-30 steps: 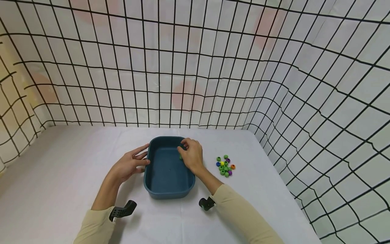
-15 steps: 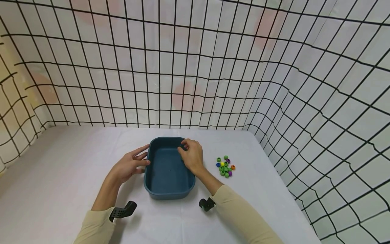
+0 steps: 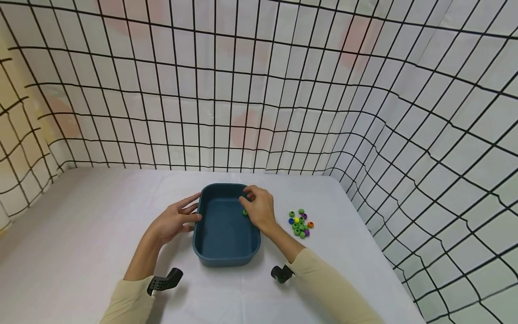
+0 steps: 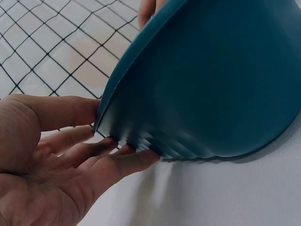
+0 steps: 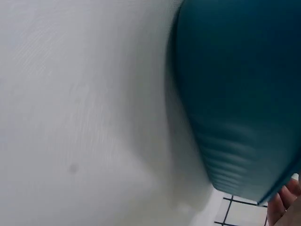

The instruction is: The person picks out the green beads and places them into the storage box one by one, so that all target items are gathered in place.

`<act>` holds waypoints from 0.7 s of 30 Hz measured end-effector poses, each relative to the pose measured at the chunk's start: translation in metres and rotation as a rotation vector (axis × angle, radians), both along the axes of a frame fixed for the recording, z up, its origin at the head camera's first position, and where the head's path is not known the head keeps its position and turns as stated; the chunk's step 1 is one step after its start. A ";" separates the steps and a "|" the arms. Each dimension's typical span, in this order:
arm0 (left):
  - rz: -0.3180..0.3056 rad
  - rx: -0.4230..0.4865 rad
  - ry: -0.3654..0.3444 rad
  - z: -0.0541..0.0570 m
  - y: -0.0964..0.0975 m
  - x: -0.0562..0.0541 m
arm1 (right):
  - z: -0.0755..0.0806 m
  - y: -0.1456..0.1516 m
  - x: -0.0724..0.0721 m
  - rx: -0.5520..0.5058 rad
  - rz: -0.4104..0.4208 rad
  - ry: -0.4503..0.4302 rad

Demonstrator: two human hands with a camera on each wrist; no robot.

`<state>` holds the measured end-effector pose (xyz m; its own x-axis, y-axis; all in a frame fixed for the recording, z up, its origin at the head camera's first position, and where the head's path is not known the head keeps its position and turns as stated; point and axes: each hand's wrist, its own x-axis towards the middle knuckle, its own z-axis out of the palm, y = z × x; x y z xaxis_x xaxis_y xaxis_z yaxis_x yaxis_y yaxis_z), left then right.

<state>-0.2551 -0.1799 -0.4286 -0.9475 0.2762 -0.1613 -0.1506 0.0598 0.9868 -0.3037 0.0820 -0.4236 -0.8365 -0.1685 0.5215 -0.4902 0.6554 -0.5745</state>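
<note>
A dark teal plastic bin [image 3: 226, 243] stands on the white-covered table. My left hand [image 3: 170, 221] rests against its left side; in the left wrist view its straight fingers [image 4: 124, 165] touch the outer wall just under the rim. My right hand [image 3: 261, 208] reaches over the right rim, with its bent fingers pointing down inside. A green bead [image 3: 245, 212] shows inside the bin, right beside that hand. I cannot tell whether the fingers hold anything. The right wrist view shows mostly the bin's outer wall [image 5: 221, 127], with a few fingertips at the lower right corner.
Several loose beads [image 3: 301, 223], mostly green with some purple, blue, yellow and orange, lie on the table [image 3: 344, 270] right of the bin. Black wire grid [image 3: 243, 112] with white sheeting behind it borders the table at the back and both sides.
The head view has shifted slightly. The right hand has moved a little to the right, and the green bead beside it, hidden half a second ago, shows again. The left hand stays on the bin.
</note>
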 end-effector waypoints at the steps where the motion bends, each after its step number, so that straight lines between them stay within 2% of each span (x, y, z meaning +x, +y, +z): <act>1: -0.001 -0.002 0.001 0.000 0.000 0.000 | 0.002 0.003 0.001 0.003 0.002 0.001; 9: -0.007 -0.027 0.006 0.000 0.001 -0.001 | 0.011 0.027 0.008 0.028 -0.001 -0.008; 21: -0.023 -0.042 0.028 -0.003 -0.001 -0.001 | 0.018 0.063 0.026 0.063 -0.016 -0.041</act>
<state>-0.2558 -0.1809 -0.4315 -0.9451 0.2918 -0.1468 -0.1212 0.1040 0.9872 -0.2780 0.1449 -0.4052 -0.8597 -0.1863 0.4757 -0.4564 0.6985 -0.5511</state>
